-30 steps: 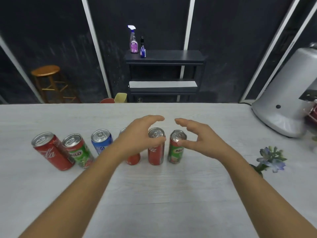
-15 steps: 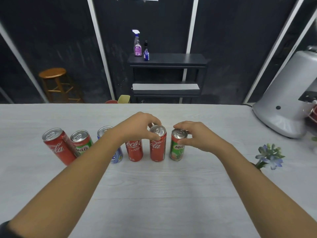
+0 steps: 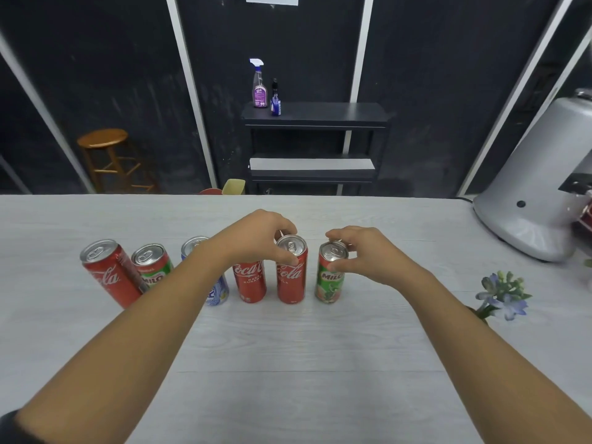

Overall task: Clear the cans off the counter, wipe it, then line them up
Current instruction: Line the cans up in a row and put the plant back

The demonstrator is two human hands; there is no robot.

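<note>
Several cans stand in a row on the pale wood-grain counter (image 3: 288, 363). From the left: a red cola can (image 3: 109, 274), a green Milo can (image 3: 152, 264), a blue and white can (image 3: 217, 291) partly behind my left forearm, a red cola can (image 3: 250, 280), another red cola can (image 3: 291, 274) and a green Milo can (image 3: 330, 277). My left hand (image 3: 259, 238) pinches the rim of the second red cola can from the right end. My right hand (image 3: 365, 254) grips the top of the rightmost Milo can.
A grey machine (image 3: 538, 187) stands at the counter's right end. A small blue flower sprig (image 3: 503, 294) sits near the right edge. Behind the counter are a black shelf (image 3: 315, 115) with a spray bottle (image 3: 259, 84) and a wooden stool (image 3: 105, 155).
Both hands came down from open above the cans to closing on the tops of the two rightmost cans. The two right cans now stand slightly further apart.
</note>
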